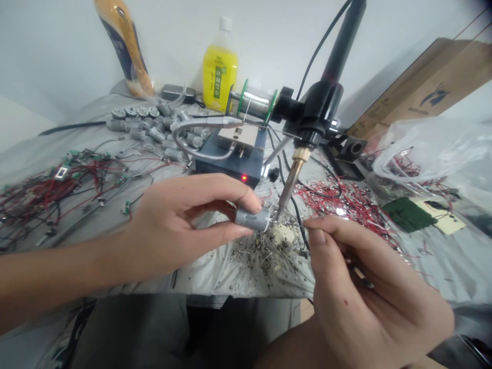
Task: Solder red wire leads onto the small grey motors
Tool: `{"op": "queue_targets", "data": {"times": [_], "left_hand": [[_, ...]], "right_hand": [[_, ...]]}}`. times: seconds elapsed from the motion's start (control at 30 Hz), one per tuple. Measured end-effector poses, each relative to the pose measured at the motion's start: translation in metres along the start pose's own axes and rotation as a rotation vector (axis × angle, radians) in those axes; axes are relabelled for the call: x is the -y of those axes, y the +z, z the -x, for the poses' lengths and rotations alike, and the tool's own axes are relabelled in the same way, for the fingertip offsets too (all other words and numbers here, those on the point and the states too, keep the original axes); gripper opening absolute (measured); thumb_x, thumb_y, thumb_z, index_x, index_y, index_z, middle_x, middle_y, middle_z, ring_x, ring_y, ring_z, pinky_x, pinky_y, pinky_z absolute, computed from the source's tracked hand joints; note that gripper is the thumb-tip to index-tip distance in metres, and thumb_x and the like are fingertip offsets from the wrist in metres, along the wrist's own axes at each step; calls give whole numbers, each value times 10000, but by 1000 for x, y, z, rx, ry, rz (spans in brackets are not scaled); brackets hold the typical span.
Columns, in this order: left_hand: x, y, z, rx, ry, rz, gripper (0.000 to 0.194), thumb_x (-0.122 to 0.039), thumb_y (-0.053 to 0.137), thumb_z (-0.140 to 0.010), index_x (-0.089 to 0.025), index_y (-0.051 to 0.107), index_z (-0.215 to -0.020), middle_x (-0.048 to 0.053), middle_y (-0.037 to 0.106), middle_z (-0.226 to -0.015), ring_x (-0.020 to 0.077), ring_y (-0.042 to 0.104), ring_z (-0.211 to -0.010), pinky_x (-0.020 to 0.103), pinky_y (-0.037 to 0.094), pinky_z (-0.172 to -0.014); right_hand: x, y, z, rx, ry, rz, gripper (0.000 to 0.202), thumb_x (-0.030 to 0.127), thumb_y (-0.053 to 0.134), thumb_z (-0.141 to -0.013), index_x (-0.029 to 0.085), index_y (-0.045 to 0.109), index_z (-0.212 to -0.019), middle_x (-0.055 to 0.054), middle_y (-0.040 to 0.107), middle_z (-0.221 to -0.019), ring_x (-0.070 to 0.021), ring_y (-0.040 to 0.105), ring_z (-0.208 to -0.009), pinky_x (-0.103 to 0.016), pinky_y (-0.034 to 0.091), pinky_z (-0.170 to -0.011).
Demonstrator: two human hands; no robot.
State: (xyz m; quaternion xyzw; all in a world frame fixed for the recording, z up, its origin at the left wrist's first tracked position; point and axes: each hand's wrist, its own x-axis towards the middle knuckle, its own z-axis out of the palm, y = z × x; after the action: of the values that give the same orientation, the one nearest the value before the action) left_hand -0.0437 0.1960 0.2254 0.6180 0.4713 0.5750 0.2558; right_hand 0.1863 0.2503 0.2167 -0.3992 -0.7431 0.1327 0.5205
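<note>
My left hand [184, 220] pinches a small silver cylindrical motor [251, 219] between thumb and fingers, its end turned toward the tip of a fixed soldering iron [294, 174]. My right hand [361, 282] grips a thin wire [295, 224] between thumb and forefinger, its free end reaching the motor's terminal just under the iron's tip. The iron hangs tilted from a black holder [323, 102]. Below the motor lies a patch of solder scraps [269, 253] on the grey cloth.
A blue solder feeder box [226, 159] with a lit red lamp and a solder spool [257, 101] stands behind. Several motors [154, 125] lie at back left, wired boards [57, 184] left, red wires [342, 200] right, a plastic bag [434, 148], a yellow bottle [220, 72], a cardboard box [430, 82].
</note>
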Motion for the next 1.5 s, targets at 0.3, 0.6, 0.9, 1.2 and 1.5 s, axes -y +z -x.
{"op": "queue_targets", "data": {"times": [0.3, 0.6, 0.9, 1.2, 1.5], "left_hand": [[6, 3, 1, -19, 118, -33, 287, -113, 859, -967, -327, 819, -1154, -37, 840, -1173, 206, 840, -1105, 310, 790, -916], [6, 3, -2, -18, 127, -22, 274, -129, 871, -959, -327, 826, -1143, -36, 845, -1165, 214, 845, -1095, 312, 792, -894], [9, 2, 0, -8, 145, -17, 291, -102, 861, -966, -317, 823, -1159, -46, 843, -1178, 184, 833, -1117, 275, 777, -918], [9, 2, -1, -8, 156, -40, 281, -93, 860, -977, -311, 825, -1151, -34, 848, -1171, 198, 838, -1115, 303, 777, -908], [13, 2, -4, -16, 149, -32, 295, -105, 872, -971, -316, 821, -1170, -40, 843, -1198, 197, 836, -1138, 302, 783, -945]], "right_hand": [[0, 10, 0, -124, -59, -75, 147, 151, 795, -1003, 257, 887, -963, 27, 728, -865, -90, 563, -701, -259, 514, -665], [1, 10, -1, -130, -63, -112, 146, 156, 805, -1003, 265, 889, -956, 10, 761, -909, -116, 609, -747, -284, 562, -686], [10, 13, -4, -76, -74, -129, 149, 152, 779, -1008, 271, 868, -998, 3, 684, -816, -110, 510, -617, -259, 425, -509], [5, 8, -4, -70, -73, -133, 168, 142, 787, -1011, 274, 888, -991, 10, 697, -830, -99, 519, -660, -252, 399, -536], [-2, 8, -3, -93, -68, -112, 179, 141, 819, -991, 296, 908, -999, 8, 789, -974, -132, 665, -840, -256, 482, -634]]}}
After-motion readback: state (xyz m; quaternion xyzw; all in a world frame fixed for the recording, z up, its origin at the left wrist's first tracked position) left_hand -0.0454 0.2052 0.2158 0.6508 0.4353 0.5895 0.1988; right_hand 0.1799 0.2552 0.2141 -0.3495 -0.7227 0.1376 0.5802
